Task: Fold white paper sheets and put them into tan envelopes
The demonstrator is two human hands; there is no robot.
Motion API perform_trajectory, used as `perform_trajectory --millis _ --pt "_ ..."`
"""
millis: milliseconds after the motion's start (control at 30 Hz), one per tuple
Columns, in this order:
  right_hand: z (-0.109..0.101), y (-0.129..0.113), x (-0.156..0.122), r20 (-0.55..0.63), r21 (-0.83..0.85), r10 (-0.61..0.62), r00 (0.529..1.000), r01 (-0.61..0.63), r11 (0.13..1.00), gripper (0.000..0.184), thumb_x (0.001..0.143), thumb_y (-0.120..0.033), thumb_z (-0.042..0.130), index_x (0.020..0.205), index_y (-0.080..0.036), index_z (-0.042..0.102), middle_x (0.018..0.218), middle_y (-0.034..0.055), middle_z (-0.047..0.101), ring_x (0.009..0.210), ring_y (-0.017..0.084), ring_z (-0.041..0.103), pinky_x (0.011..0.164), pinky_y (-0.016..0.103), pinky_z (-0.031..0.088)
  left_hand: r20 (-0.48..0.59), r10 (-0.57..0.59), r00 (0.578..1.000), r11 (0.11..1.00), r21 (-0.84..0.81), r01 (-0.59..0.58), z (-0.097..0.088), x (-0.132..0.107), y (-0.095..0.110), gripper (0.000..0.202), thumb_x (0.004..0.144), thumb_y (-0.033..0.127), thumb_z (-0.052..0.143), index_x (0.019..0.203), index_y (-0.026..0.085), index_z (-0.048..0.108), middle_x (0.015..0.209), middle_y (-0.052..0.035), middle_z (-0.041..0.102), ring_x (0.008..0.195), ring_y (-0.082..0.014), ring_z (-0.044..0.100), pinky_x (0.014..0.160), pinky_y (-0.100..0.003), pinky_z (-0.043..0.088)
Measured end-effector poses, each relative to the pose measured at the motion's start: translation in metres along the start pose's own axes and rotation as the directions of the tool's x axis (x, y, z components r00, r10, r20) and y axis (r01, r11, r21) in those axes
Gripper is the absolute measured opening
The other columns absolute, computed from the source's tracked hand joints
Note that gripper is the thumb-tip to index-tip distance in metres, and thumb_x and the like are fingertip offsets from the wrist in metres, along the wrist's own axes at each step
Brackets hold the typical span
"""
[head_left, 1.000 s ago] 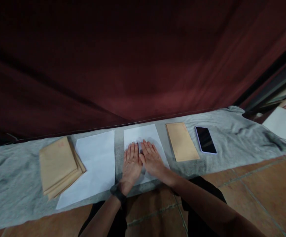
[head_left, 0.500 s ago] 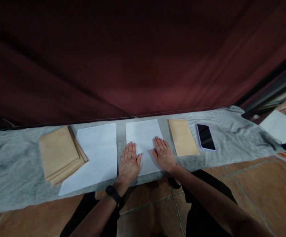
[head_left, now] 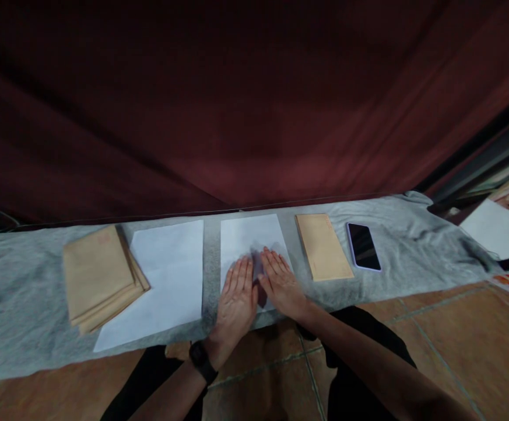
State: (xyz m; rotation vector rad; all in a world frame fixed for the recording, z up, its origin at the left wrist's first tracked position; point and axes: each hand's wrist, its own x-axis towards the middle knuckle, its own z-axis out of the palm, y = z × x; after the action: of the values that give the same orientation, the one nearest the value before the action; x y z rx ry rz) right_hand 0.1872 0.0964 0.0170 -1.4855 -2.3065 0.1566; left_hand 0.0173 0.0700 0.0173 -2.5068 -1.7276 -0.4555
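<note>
A white sheet of paper [head_left: 249,231] lies on the grey cloth in front of me, its lower part covered by my hands. My left hand [head_left: 238,295] rests palm down over the sheet's lower left, fingers stretched forward. Over the lower right is my right hand [head_left: 281,283], also palm down with straight fingers. A narrow gap with a shadow separates the two hands. Just right of the sheet lies a single-looking brown envelope [head_left: 323,247]. To the left are more white sheets [head_left: 171,275], partly covered by a stack of brown envelopes [head_left: 99,272].
A phone [head_left: 364,247] with a purple edge lies right of the envelope. Grey cloth [head_left: 412,245] covers the long narrow surface. A dark red curtain [head_left: 246,128] hangs behind it. Tiled floor [head_left: 447,333] shows in front, and white paper [head_left: 500,228] is at far right.
My two hands have slid closer together over the middle of the white sheet. The left has shifted right, the right slightly left. The view has moved a little.
</note>
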Motion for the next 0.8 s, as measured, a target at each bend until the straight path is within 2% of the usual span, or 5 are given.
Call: perform_trajectory --millis 100,233,500,667,800 --pt "0.005 -0.011 0.002 0.051 0.047 -0.063 0.997 0.060 0.997 0.058 0.108 -0.040 0.030 0.158 -0.010 0.035 0.166 0.0115 0.033 0.155 0.023 0.029 0.128 0.043 0.027 0.025 0.061 0.998 0.998 0.012 -0.061 0.014 0.001 0.010 0.064 0.093 0.010 0.036 0.157 0.003 0.032 0.162 -0.0186 0.038 0.155 -0.0261 0.026 0.126 -0.049 0.029" --pt "0.012 -0.002 0.003 0.046 0.013 -0.065 0.997 0.065 0.998 0.058 0.108 -0.041 0.035 0.156 -0.009 0.040 0.164 0.0124 0.036 0.153 0.023 0.032 0.128 0.043 0.026 0.031 0.035 0.999 0.999 0.011 -0.036 0.022 -0.003 0.007 0.061 0.097 0.016 0.036 0.156 0.004 0.035 0.162 -0.0182 0.039 0.155 -0.0262 0.027 0.126 -0.050 0.029" --pt "0.003 0.036 0.046 0.014 -0.081 0.147 0.989 -0.146 0.986 0.055 0.108 -0.037 0.032 0.154 -0.010 0.043 0.160 0.0150 0.041 0.150 0.027 0.039 0.125 0.048 0.028 0.058 -0.053 0.997 0.998 -0.036 0.055 0.003 0.004 -0.009 0.058 0.104 0.034 0.032 0.153 0.006 0.042 0.158 -0.0180 0.045 0.150 -0.0273 0.038 0.124 -0.048 0.033" --pt "0.001 0.031 0.089 0.024 -0.023 0.137 0.990 -0.136 0.990 0.057 0.109 -0.038 0.024 0.156 -0.012 0.041 0.164 0.0113 0.037 0.153 0.024 0.034 0.126 0.044 0.028 0.030 -0.075 0.997 0.993 -0.085 0.077 -0.004 0.070 -0.028 0.058 0.104 0.031 0.026 0.155 0.007 0.040 0.159 -0.0162 0.044 0.151 -0.0254 0.037 0.126 -0.046 0.029" --pt "0.013 0.028 0.110 0.030 -0.017 0.134 0.990 -0.134 0.991 0.054 0.108 -0.033 0.025 0.157 -0.015 0.040 0.165 0.0084 0.036 0.153 0.024 0.034 0.126 0.045 0.026 0.063 -0.119 0.991 0.987 -0.100 0.125 0.012 0.138 -0.044 0.059 0.103 0.027 0.024 0.155 0.004 0.038 0.164 -0.0164 0.037 0.155 -0.0259 0.028 0.126 -0.046 0.026"
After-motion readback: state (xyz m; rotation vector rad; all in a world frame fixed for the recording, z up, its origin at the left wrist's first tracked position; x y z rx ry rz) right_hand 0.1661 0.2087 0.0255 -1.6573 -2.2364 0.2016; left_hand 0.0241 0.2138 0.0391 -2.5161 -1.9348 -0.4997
